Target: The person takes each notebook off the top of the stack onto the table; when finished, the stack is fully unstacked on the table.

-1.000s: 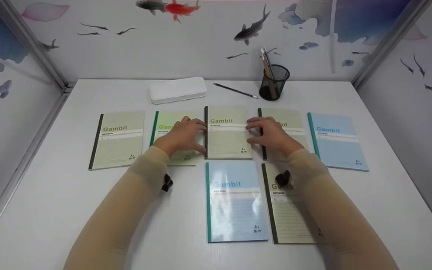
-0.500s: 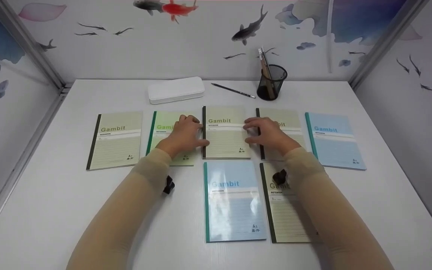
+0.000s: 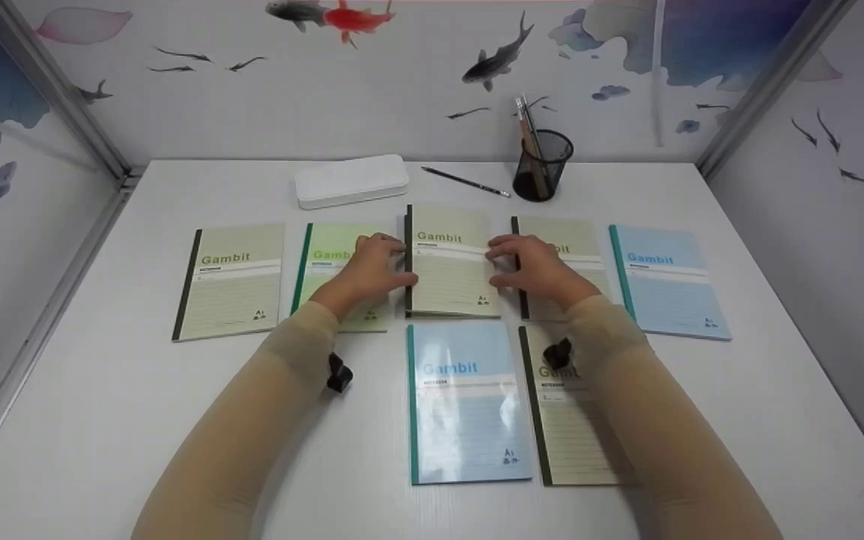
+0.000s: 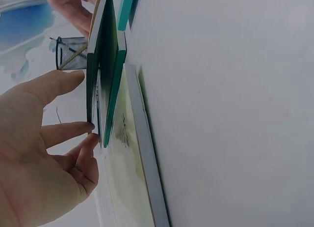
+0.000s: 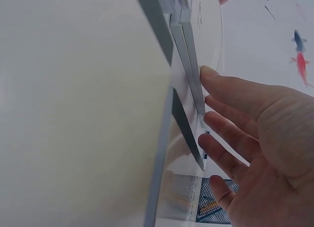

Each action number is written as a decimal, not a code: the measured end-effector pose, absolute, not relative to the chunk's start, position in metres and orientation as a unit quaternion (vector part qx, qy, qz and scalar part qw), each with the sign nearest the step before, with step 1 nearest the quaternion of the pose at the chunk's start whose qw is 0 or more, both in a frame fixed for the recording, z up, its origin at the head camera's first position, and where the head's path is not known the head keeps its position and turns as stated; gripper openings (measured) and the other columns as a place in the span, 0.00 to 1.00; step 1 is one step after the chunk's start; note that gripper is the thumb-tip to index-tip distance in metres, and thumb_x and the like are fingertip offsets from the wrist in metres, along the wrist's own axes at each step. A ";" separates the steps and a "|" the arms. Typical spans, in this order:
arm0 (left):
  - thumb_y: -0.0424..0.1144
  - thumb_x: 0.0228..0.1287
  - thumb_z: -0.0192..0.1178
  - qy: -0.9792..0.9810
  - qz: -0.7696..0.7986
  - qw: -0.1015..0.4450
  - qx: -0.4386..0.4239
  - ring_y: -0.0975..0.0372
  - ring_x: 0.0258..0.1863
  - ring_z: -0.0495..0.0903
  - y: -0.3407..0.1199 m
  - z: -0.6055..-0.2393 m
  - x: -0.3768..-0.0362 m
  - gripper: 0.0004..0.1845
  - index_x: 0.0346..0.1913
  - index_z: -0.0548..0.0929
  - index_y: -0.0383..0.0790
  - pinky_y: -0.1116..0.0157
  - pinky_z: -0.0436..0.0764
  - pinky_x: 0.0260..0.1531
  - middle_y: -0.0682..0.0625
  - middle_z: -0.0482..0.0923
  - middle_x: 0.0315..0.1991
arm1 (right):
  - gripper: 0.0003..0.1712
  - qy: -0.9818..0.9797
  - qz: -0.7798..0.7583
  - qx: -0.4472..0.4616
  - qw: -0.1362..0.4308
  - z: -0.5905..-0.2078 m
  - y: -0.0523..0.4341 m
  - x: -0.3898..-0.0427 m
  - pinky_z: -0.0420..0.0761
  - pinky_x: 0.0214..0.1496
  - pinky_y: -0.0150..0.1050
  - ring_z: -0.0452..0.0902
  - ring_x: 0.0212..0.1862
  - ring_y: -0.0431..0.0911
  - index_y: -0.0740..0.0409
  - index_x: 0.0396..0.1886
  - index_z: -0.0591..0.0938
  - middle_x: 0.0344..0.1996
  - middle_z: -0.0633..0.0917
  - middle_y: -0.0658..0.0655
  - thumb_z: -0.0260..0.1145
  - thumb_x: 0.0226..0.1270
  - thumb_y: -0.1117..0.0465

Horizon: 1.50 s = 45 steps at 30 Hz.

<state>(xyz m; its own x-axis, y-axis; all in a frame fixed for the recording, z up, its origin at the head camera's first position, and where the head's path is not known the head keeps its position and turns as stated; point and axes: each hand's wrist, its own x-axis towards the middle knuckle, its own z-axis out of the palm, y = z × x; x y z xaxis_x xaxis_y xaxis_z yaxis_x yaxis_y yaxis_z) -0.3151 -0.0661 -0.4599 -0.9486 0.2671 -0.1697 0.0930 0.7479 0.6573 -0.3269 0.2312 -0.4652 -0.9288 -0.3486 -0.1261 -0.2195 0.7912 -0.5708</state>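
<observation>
A beige Gambit notebook (image 3: 454, 270) with a dark spine lies between my two hands in the middle of the back row. Its spine side is raised, and in the left wrist view a green-spined notebook (image 4: 116, 92) shows beneath it. My left hand (image 3: 370, 268) holds the raised side, thumb at the spine and fingertips near its far end. On the opposite edge, my right hand (image 3: 541, 268) touches with thumb and loosely bent fingertips, its other fingers spread. Under the left hand lies a light green notebook (image 3: 319, 281); the right hand overlaps another beige notebook (image 3: 582, 259).
A beige notebook (image 3: 233, 281) lies far left and a blue notebook (image 3: 672, 281) far right. Nearer are a blue notebook (image 3: 469, 420) and a beige notebook (image 3: 574, 442). Behind stand a white case (image 3: 353, 180), a pencil (image 3: 466, 181) and a mesh pen cup (image 3: 544, 165).
The middle beige notebook's spine side and far edge have risen, opening a gap below. My left thumb has moved in onto its edge; the right hand has barely moved.
</observation>
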 end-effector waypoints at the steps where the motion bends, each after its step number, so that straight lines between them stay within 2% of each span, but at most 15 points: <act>1: 0.48 0.67 0.68 0.919 0.361 0.130 0.094 0.52 0.72 0.65 -0.067 -0.460 -0.316 0.36 0.73 0.72 0.37 0.54 0.69 0.73 0.43 0.68 0.72 | 0.27 0.939 -0.287 -0.150 0.114 -0.465 0.232 -0.327 0.43 0.81 0.67 0.61 0.79 0.57 0.57 0.63 0.84 0.74 0.74 0.54 0.77 0.65 0.58; 6: 0.42 0.68 0.66 0.884 0.436 0.146 0.085 0.52 0.65 0.77 -0.071 -0.461 -0.324 0.31 0.70 0.73 0.36 0.55 0.78 0.65 0.42 0.77 0.66 | 0.27 0.939 -0.287 -0.149 0.116 -0.466 0.232 -0.329 0.43 0.80 0.68 0.61 0.79 0.58 0.56 0.63 0.84 0.74 0.74 0.54 0.76 0.65 0.57; 11: 0.41 0.65 0.68 0.845 0.503 0.172 0.062 0.54 0.56 0.83 -0.074 -0.463 -0.331 0.32 0.70 0.73 0.37 0.57 0.83 0.57 0.43 0.80 0.63 | 0.26 0.939 -0.285 -0.158 0.110 -0.467 0.233 -0.329 0.42 0.80 0.70 0.62 0.78 0.58 0.56 0.63 0.84 0.74 0.75 0.55 0.76 0.65 0.57; 14: 0.40 0.64 0.70 0.824 0.533 0.187 0.049 0.54 0.53 0.85 -0.075 -0.465 -0.333 0.34 0.71 0.72 0.36 0.58 0.85 0.55 0.44 0.81 0.62 | 0.27 0.940 -0.282 -0.158 0.109 -0.469 0.235 -0.329 0.45 0.79 0.68 0.63 0.78 0.58 0.55 0.62 0.84 0.74 0.75 0.54 0.76 0.65 0.57; 19: 0.39 0.65 0.69 0.806 0.552 0.210 0.034 0.55 0.49 0.87 -0.073 -0.468 -0.332 0.34 0.72 0.71 0.38 0.60 0.87 0.50 0.43 0.81 0.62 | 0.27 0.940 -0.285 -0.151 0.111 -0.471 0.236 -0.327 0.50 0.79 0.63 0.63 0.78 0.56 0.53 0.62 0.84 0.74 0.75 0.53 0.77 0.64 0.56; 25: 0.36 0.67 0.67 0.768 0.601 0.222 0.002 0.54 0.44 0.86 -0.067 -0.464 -0.328 0.34 0.74 0.68 0.41 0.59 0.88 0.45 0.43 0.78 0.62 | 0.27 0.940 -0.281 -0.164 0.100 -0.470 0.238 -0.327 0.54 0.75 0.65 0.65 0.77 0.58 0.55 0.62 0.84 0.72 0.76 0.55 0.77 0.64 0.57; 30: 0.35 0.69 0.64 0.751 0.623 0.219 0.011 0.53 0.46 0.86 -0.067 -0.466 -0.327 0.31 0.73 0.69 0.41 0.57 0.89 0.44 0.43 0.79 0.61 | 0.27 0.941 -0.279 -0.164 0.099 -0.471 0.237 -0.328 0.52 0.76 0.66 0.64 0.77 0.58 0.54 0.63 0.84 0.73 0.76 0.54 0.77 0.64 0.56; 37: 0.34 0.69 0.62 0.739 0.638 0.218 0.006 0.53 0.47 0.86 -0.080 -0.473 -0.326 0.29 0.72 0.70 0.45 0.60 0.88 0.39 0.44 0.81 0.62 | 0.21 0.943 -0.285 -0.153 0.084 -0.471 0.235 -0.325 0.54 0.72 0.63 0.67 0.74 0.57 0.54 0.62 0.85 0.70 0.79 0.53 0.70 0.71 0.58; 40: 0.32 0.69 0.61 0.723 0.654 0.220 -0.005 0.53 0.47 0.86 -0.088 -0.471 -0.322 0.29 0.71 0.70 0.45 0.60 0.88 0.38 0.44 0.81 0.62 | 0.21 0.947 -0.267 -0.162 0.082 -0.470 0.233 -0.324 0.55 0.70 0.63 0.66 0.74 0.58 0.55 0.61 0.86 0.70 0.79 0.55 0.72 0.69 0.59; 45: 0.32 0.68 0.61 0.709 0.672 0.216 -0.016 0.54 0.46 0.86 -0.105 -0.466 -0.311 0.28 0.70 0.71 0.47 0.63 0.86 0.34 0.45 0.81 0.62 | 0.23 0.951 -0.240 -0.171 0.089 -0.468 0.230 -0.324 0.54 0.72 0.63 0.64 0.75 0.58 0.53 0.61 0.86 0.71 0.78 0.54 0.74 0.67 0.57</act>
<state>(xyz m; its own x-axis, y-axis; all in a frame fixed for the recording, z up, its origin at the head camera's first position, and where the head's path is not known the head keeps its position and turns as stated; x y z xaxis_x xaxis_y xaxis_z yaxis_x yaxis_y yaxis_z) -0.3111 -0.1045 -0.4664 -0.9062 0.2669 -0.3281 -0.3133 0.0975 0.9446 -0.3244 0.2303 -0.4676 -0.9257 -0.3677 -0.0884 -0.2818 0.8266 -0.4871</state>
